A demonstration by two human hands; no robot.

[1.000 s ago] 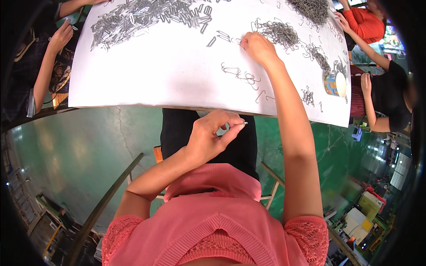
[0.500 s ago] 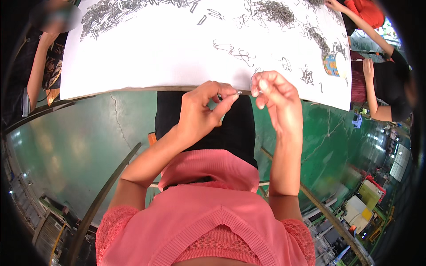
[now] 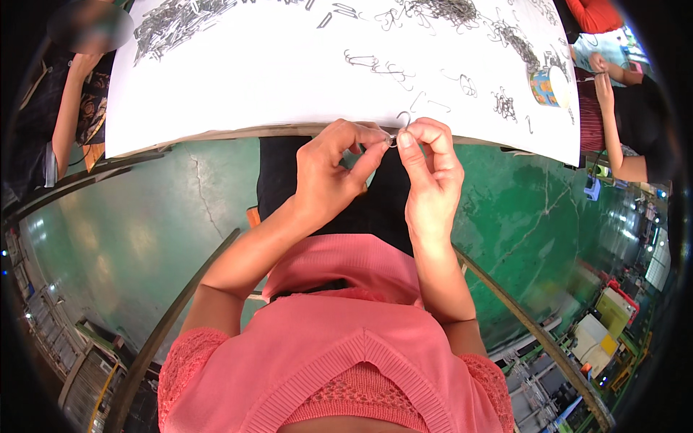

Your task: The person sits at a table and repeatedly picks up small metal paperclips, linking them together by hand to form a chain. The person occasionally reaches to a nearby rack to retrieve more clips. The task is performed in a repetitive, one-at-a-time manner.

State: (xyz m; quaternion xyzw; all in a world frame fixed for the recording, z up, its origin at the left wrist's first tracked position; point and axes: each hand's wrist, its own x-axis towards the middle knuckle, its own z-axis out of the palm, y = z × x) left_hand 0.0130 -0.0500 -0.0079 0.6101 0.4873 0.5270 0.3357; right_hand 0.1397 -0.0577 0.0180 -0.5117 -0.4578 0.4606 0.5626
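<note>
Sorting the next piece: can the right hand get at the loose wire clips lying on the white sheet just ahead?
Probably yes: nothing stands between the right hand and the wire clips, but its fingers pinch a small wire piece.

1. The left hand (image 3: pixel 328 177) and right hand (image 3: pixel 429 173) meet at the fingertips, pinching a small wire hook (image 3: pixel 399 126).
2. Behind them, the white surface (image 3: pixel 289 79) carries scattered wire pieces (image 3: pixel 375 63).

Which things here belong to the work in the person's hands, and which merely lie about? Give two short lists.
In hand: left hand, right hand, small wire hook pinched between them.
Lying about: loose wire pieces, white table sheet, tape roll.
</note>
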